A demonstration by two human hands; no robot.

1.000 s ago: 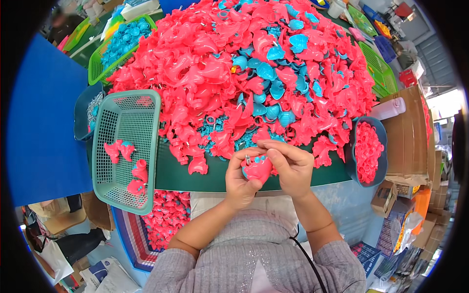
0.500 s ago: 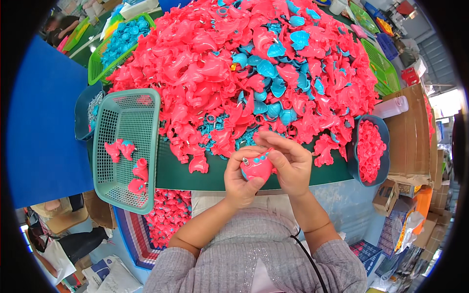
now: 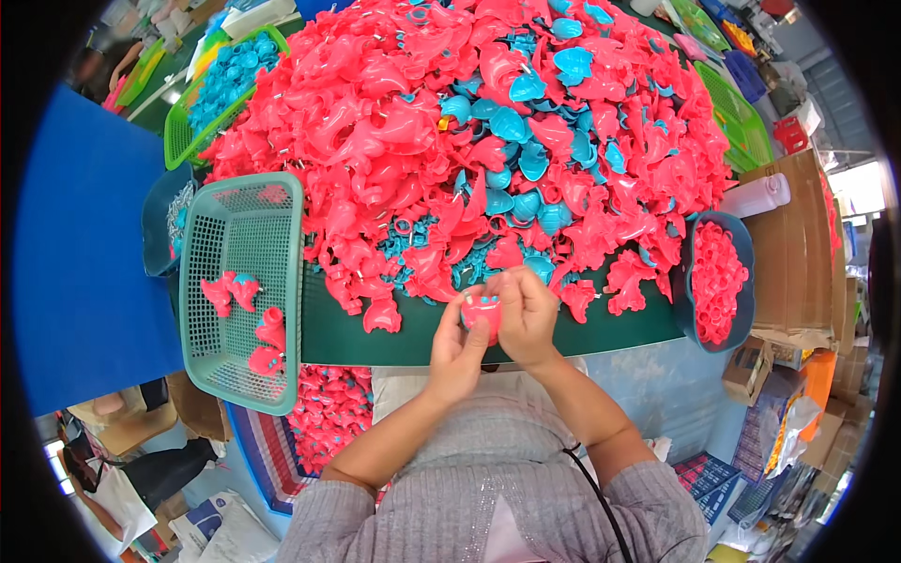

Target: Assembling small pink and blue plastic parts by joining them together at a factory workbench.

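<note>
A dark green table (image 3: 610, 330) carries a very large heap of pink plastic parts (image 3: 394, 122), which covers most of the surface. A cluster of blue plastic parts (image 3: 526, 141) lies mixed into the heap, toward its upper right. At the table's left edge sits a teal mesh basket (image 3: 211, 366), overhanging the near rim; a few pink pieces (image 3: 246, 314) lie loose on its floor. At the right end stands a dark blue tub (image 3: 741, 281) filled with small pink rings (image 3: 715, 277). A green basket of blue parts (image 3: 221, 80) sits at the far left corner. At the near table edge, in front of the person's chest, both hands meet. The left hand (image 3: 455, 352) grips a small pink part (image 3: 481, 314) from below and the side. The right hand (image 3: 527, 314) closes over the same part from above, fingertips pinched at its top edge.
</note>
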